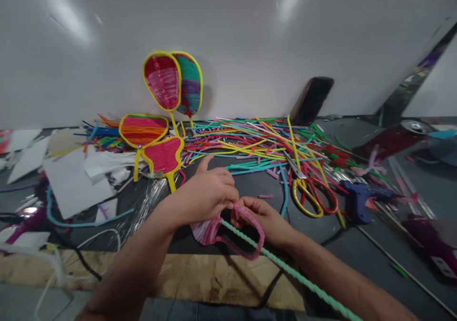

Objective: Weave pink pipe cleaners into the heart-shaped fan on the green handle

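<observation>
My left hand (210, 192) and my right hand (262, 218) meet near the table's front edge, fingers pinched together at the top of a pink pipe-cleaner frame (260, 230). Its left part is filled with lilac and pink strands; the right part is an open loop. A long mint-green twisted stem (296, 271) runs through the loop toward the lower right. My left thumb points up while the other fingers curl onto the frame. Both sets of fingertips partly hide the spot they grip.
Behind my hands lies a heap of coloured pipe cleaners (250, 145). Scissors (310, 192) and a blue glue gun (360, 199) sit to the right. Finished yellow-edged pieces (162, 83) lean on the wall. A phone (314, 100), a can (400, 138) and white cards (76, 180) stand or lie around.
</observation>
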Motion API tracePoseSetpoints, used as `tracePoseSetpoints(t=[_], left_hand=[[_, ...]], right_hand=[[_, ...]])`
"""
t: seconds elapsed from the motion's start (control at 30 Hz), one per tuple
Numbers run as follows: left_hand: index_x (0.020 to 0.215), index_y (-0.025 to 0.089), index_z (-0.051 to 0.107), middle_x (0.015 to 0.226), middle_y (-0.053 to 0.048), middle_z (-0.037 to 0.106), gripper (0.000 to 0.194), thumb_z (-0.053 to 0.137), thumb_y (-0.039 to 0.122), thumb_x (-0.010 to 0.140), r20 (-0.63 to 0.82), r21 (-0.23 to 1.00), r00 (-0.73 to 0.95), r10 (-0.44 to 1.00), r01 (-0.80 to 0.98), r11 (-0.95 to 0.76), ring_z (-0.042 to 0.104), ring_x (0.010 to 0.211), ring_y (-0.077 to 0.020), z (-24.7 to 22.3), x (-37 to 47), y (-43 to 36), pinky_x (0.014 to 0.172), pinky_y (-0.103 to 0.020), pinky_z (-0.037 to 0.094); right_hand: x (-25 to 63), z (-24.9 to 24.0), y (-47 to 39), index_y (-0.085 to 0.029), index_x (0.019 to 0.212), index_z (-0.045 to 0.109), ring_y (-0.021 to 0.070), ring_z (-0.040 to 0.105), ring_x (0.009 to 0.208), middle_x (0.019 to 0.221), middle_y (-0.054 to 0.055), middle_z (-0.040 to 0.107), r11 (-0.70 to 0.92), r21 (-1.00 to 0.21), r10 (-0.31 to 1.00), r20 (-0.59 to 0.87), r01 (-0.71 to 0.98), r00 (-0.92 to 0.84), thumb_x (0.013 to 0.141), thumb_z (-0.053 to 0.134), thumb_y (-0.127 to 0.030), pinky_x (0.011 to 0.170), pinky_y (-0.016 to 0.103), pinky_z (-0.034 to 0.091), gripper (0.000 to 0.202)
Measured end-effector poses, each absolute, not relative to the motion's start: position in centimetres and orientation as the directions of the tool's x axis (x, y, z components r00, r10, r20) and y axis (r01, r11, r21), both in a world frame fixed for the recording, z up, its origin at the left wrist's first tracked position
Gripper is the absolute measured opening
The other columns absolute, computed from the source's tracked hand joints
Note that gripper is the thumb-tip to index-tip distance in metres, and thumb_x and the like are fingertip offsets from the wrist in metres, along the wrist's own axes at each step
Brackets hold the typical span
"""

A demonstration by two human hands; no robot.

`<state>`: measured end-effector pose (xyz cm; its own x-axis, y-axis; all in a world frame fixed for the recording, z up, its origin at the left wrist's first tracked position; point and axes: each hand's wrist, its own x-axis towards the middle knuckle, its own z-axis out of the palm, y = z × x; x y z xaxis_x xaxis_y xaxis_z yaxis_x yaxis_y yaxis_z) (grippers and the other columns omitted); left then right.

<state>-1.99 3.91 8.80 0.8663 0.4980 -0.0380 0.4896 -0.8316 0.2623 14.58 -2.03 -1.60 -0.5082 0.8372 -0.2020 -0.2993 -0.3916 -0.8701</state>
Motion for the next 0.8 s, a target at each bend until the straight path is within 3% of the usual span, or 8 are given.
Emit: tracePoseSetpoints(t=[0.13, 0.23, 0.3, 0.4, 0.6, 0.8], left_hand=[[0.069, 0.021, 0.062, 0.073, 0.003, 0.062, 0.018, 0.051, 0.014, 0.081, -0.057, 0.289, 0.862, 0.504, 0.497, -0.818, 0.054, 0.092, -0.0154, 8.6, -2.0, 4.1, 0.105, -0.054, 0.001], [0.07, 0.022, 0.063, 0.076, 0.003, 0.063, 0.018, 0.05, 0.013, 0.08, -0.06, 0.322, 0.873, 0.484, 0.475, -0.819, 0.054, 0.091, -0.0148, 8.7, -2.2, 4.3, 0.106, -0.053, 0.003], [0.071, 0.022, 0.063, 0.077, 0.003, 0.063, 0.019, 0.05, 0.013, 0.08, -0.062, 0.323, 0.876, 0.478, 0.47, -0.821, 0.054, 0.092, -0.0147, 8.8, -2.2, 4.3, 0.106, -0.051, 0.005], [0.069, 0.022, 0.063, 0.075, 0.003, 0.062, 0.02, 0.05, 0.013, 0.08, -0.081, 0.307, 0.877, 0.473, 0.473, -0.826, 0.054, 0.092, -0.0149, 8.7, -2.1, 4.1, 0.107, -0.051, 0.007], [0.066, 0.021, 0.062, 0.073, 0.003, 0.062, 0.021, 0.049, 0.011, 0.079, -0.067, 0.276, 0.898, 0.435, 0.436, -0.857, 0.054, 0.092, -0.0159, 8.2, -1.5, 3.7, 0.105, -0.055, 0.003], [0.066, 0.021, 0.062, 0.07, 0.002, 0.062, 0.018, 0.051, 0.015, 0.08, -0.07, 0.246, 0.902, 0.426, 0.429, -0.869, 0.054, 0.093, -0.0172, 7.9, -1.3, 3.8, 0.104, -0.058, 0.002]], right_hand=[[14.6, -1.3, -2.3, -0.015, 0.078, 0.056, 0.0072, 0.042, 0.056, 0.066, -0.003, 0.051, -0.291, -0.921, 0.841, -0.116, -0.261, -0.528, 0.081, 0.057, -0.046, 0.055, 0.02, 0.035, 0.032], [15.0, -1.1, -2.2, -0.016, 0.083, 0.059, 0.0109, 0.048, 0.068, 0.075, 0.001, 0.056, 0.041, -0.994, 0.864, 0.084, -0.098, -0.497, 0.087, 0.05, -0.04, 0.064, 0.023, 0.039, 0.026], [15.3, -1.1, -2.0, -0.017, 0.086, 0.06, 0.0132, 0.051, 0.073, 0.081, 0.004, 0.059, 0.279, -0.96, 0.841, 0.225, 0.037, -0.491, 0.089, 0.047, -0.035, 0.067, 0.024, 0.039, 0.023], [15.7, -1.4, -1.7, -0.018, 0.082, 0.061, 0.0145, 0.053, 0.069, 0.075, 0.005, 0.061, 0.459, -0.871, 0.814, 0.334, 0.173, -0.476, 0.09, 0.043, -0.031, 0.064, 0.025, 0.039, 0.024], [15.7, -2.1, -2.0, -0.02, 0.077, 0.059, 0.0131, 0.052, 0.059, 0.065, 0.002, 0.06, 0.487, -0.821, 0.853, 0.374, 0.298, -0.364, 0.081, 0.059, -0.032, 0.056, 0.025, 0.037, 0.012], [14.7, -1.9, -2.5, -0.019, 0.07, 0.053, 0.0096, 0.044, 0.052, 0.058, -0.003, 0.049, 0.356, -0.873, 0.919, 0.262, 0.335, -0.293, 0.085, 0.051, -0.029, 0.051, 0.022, 0.033, 0.018]])
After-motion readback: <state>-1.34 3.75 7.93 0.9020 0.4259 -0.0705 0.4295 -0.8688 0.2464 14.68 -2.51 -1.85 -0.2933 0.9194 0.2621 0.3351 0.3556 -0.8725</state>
